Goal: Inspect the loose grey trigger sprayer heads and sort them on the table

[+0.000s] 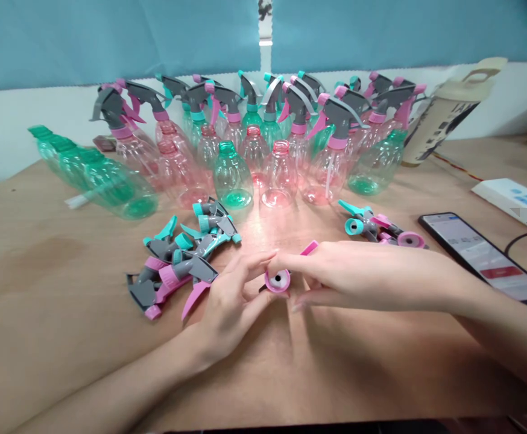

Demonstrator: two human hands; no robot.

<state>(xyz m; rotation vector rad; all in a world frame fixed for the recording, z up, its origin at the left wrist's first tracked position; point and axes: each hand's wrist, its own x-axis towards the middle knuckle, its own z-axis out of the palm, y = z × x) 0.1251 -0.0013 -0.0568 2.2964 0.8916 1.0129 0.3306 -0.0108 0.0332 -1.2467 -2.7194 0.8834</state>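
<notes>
A trigger spray head with a pink collar (283, 288) is between my two hands, the open end of its collar facing me. My left hand (227, 301) grips it from the left, fingers and thumb closed about the collar. My right hand (331, 271) comes over from the right, its fingers bent onto the same spray head and hiding most of its body. A bit of pink trigger (309, 248) shows above the right hand. Just left of my left hand lies a pile of loose spray heads (191, 265), grey with pink or turquoise parts.
Behind my hands stand several clear bottles, green (233, 181) and pink (280, 181), some topped with spray heads. Green bottles (100, 178) lie in a row at left. More spray heads (367, 226), a phone (476, 253), a white box (512, 199) and a tilted tumbler (448, 114) are at right.
</notes>
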